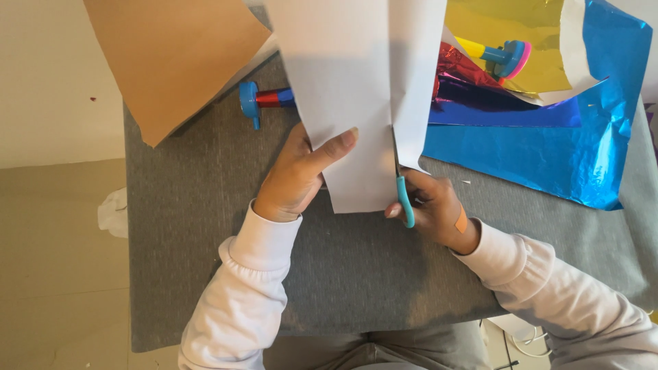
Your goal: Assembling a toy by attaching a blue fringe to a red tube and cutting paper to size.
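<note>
My left hand (299,175) pinches a large white sheet of paper (349,89) near its lower left edge, thumb on top. My right hand (435,205) grips teal-handled scissors (406,199), blades pointing up into a long slit in the sheet. The slit splits the paper into a wide left part and a narrow right strip. A plaster sits on the right wrist. Both arms wear white sleeves.
A grey fabric surface (205,260) lies under everything. A brown paper sheet (175,58) hangs over its far left. Blue foil (589,137), gold foil (507,27) and red-purple foil (466,79) lie far right. Two small toy-like rollers (259,99) (504,56) rest near the back. Crumpled white scrap (113,212) lies on the floor.
</note>
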